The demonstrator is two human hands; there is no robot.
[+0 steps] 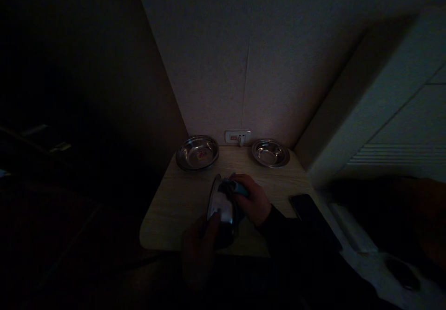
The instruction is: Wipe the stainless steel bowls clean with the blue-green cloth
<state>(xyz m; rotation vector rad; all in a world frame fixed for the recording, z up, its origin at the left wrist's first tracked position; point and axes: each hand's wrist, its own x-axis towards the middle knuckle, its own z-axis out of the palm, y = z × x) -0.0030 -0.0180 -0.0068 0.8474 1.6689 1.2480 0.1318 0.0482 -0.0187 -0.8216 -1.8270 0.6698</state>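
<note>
In a dim room, my left hand [200, 245] grips the near rim of a tilted steel bowl [221, 207] held on edge above a small wooden table [181, 198]. My right hand [252, 201] is closed on a light blue cloth [239, 187] pressed against the bowl's inner face. Both hands are near the table's front middle.
Two more steel bowls stand at the back of the table, one on the left [197, 152] and one on the right [271, 153]. A wall socket [237, 136] sits between them. A dark phone [304, 206] lies at the right edge. A dark wall panel rises on the left.
</note>
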